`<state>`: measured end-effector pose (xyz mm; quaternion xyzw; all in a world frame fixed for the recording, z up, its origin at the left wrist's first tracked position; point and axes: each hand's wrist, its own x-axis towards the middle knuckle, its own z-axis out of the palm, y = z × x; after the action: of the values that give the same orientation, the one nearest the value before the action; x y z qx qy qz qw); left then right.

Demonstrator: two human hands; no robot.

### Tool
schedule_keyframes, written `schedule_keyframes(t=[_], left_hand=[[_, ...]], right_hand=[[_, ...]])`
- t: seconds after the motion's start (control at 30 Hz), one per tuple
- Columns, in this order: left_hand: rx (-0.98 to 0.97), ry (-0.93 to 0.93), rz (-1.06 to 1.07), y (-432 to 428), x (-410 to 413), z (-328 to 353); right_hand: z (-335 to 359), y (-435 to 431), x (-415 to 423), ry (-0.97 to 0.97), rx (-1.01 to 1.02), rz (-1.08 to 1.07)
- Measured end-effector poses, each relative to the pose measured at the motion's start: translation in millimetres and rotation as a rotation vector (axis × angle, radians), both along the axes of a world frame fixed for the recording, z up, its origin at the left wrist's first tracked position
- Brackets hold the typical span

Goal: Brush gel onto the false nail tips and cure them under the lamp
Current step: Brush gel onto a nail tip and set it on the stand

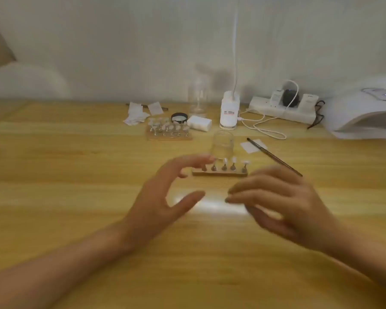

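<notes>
A small bar-shaped stand (220,173) with several false nail tips (234,160) on pegs sits mid-table. My left hand (165,197) hovers just left of it, fingers spread and loosely curved, fingertips near the stand's left end, holding nothing. My right hand (281,204) hovers at the stand's right front, fingers relaxed and empty. A thin dark brush (274,157) lies diagonally behind my right hand, its tip on a white wipe (252,146). A clear glass jar (223,144) stands behind the stand. The white curing lamp (366,117) sits at the far right.
A second stand with nail tips (168,130), a black-rimmed lid (179,117), a white pad block (199,123), scattered wipes (138,113), a clear bottle (197,101), a white desk lamp base (229,112) and a power strip (283,109) with a looping cable line the back of the wooden table (76,163).
</notes>
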<state>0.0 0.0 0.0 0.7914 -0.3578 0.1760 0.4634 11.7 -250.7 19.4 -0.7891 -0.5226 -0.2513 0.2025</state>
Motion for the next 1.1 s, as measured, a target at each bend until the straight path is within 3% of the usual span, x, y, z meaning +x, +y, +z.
schedule_keyframes(t=[0.07,0.13,0.2,0.27,0.4,1.1], left_hand=[[-0.018,0.142,0.231,7,24,0],[0.053,0.412,0.280,11,50,5],[0.203,0.526,0.230,7,69,1],[0.280,0.510,0.172,4,81,-6],[0.186,0.476,0.173,-1,85,-17],[0.061,0.486,0.127,3,83,-18]], right_hand=[[5,-24,43,0.055,0.118,-0.241],[6,-45,84,0.231,0.104,-0.486],[-15,-56,101,0.363,0.032,-0.558],[-33,-63,105,0.408,-0.005,-0.544],[-39,-71,103,0.520,0.074,-0.531],[-44,-73,114,0.482,0.033,-0.553]])
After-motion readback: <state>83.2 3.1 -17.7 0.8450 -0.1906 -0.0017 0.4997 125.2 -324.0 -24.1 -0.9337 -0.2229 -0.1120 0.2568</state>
